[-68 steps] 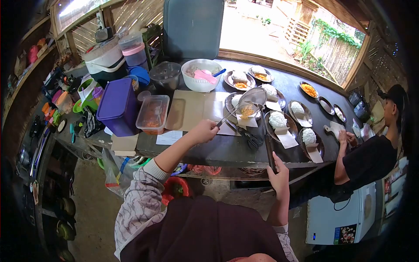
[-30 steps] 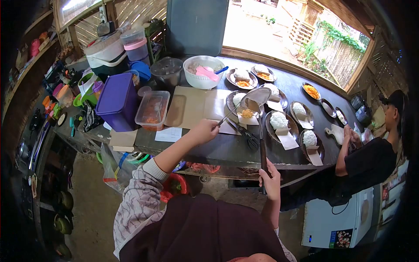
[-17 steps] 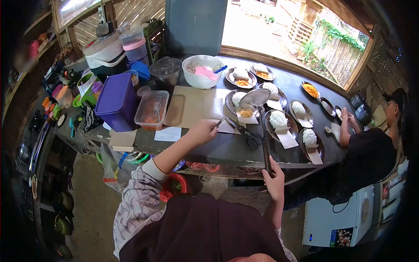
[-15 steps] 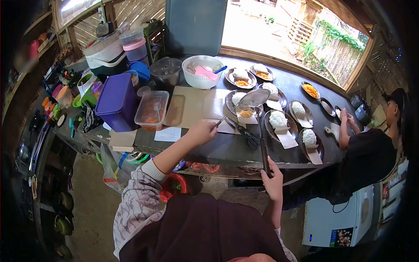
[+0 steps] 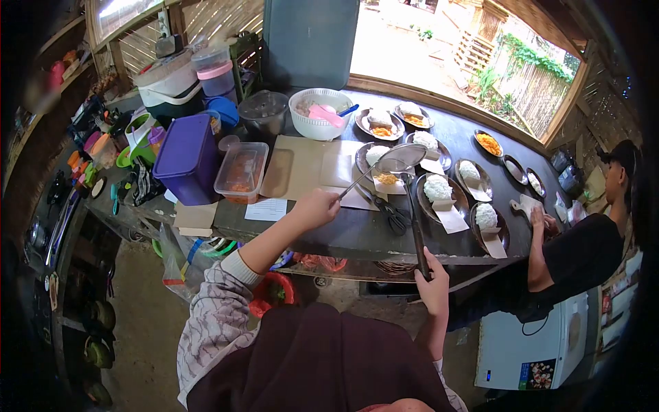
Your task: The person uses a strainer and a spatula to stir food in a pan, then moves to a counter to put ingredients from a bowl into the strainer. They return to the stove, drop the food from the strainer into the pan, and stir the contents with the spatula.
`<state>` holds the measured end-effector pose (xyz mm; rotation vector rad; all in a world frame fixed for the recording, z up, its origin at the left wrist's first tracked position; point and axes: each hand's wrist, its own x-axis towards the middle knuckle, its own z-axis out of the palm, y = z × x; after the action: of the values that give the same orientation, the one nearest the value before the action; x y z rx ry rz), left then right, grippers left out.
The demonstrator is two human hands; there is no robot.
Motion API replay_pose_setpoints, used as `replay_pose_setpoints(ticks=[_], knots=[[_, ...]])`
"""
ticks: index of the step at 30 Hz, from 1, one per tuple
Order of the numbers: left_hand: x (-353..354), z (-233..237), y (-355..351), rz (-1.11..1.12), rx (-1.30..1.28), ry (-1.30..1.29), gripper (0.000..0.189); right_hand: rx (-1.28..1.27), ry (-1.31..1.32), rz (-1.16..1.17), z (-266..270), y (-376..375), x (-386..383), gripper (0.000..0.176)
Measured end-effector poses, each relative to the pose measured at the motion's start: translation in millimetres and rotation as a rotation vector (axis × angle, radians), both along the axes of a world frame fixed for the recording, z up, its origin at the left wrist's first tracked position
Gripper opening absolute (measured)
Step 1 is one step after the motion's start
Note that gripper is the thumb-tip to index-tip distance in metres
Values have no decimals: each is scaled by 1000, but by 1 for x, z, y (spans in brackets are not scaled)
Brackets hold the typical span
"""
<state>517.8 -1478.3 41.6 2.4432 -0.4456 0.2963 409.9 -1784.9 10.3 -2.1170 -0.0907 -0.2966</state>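
Observation:
My left hand point(image 5: 317, 209) is closed round the thin handle of a wire mesh strainer point(image 5: 401, 158). The strainer hangs over a plate with rice and yellow-orange shreds point(image 5: 386, 178) in a paper piece. In my right hand point(image 5: 432, 280) is the handle of a long dark-handled utensil point(image 5: 417, 237), its fingers wrapped round it. That utensil points away from me, its far end just below the strainer; its kind I cannot make out. Black-handled scissors point(image 5: 393, 218) lie on the counter between my hands. Mounds of rice point(image 5: 438, 187) sit on several dark plates nearby.
To the left stand a purple box point(image 5: 187, 161), a clear container point(image 5: 241, 172) and a white basin point(image 5: 322, 113). Brown paper point(image 5: 292, 165) lies behind my left hand. A co-worker point(image 5: 576, 247) stands at the right, hands by a small white board point(image 5: 527, 206).
My right hand and its utensil have shifted slightly right and down, drawing away from the strainer. The co-worker's hands have come down from the small plates to the board.

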Motion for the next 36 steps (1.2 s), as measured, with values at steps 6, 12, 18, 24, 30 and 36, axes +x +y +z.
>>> replay_pose_setpoints(ticks=[6, 12, 18, 24, 30, 36], knots=[[-4, 4, -3, 36, -59, -8, 19, 19, 50, -15, 18, -1, -15, 46], [-1, -11, -4, 73, -173, 18, 21, 0, -3, -26, 8, 2, -14, 46], [-16, -16, -13, 113, -493, 323, 23, -64, -12, 19, 26, 0, -16, 48], [-25, -23, -19, 98, -613, 397, 24, -161, -46, 57, 28, -4, -3, 48], [-35, -19, -19, 90, -710, 400, 24, -169, -101, 91, 12, -15, 9, 48], [-62, -13, -30, 83, -887, 379, 25, 177, 136, 80, 15, -24, 6, 45]])
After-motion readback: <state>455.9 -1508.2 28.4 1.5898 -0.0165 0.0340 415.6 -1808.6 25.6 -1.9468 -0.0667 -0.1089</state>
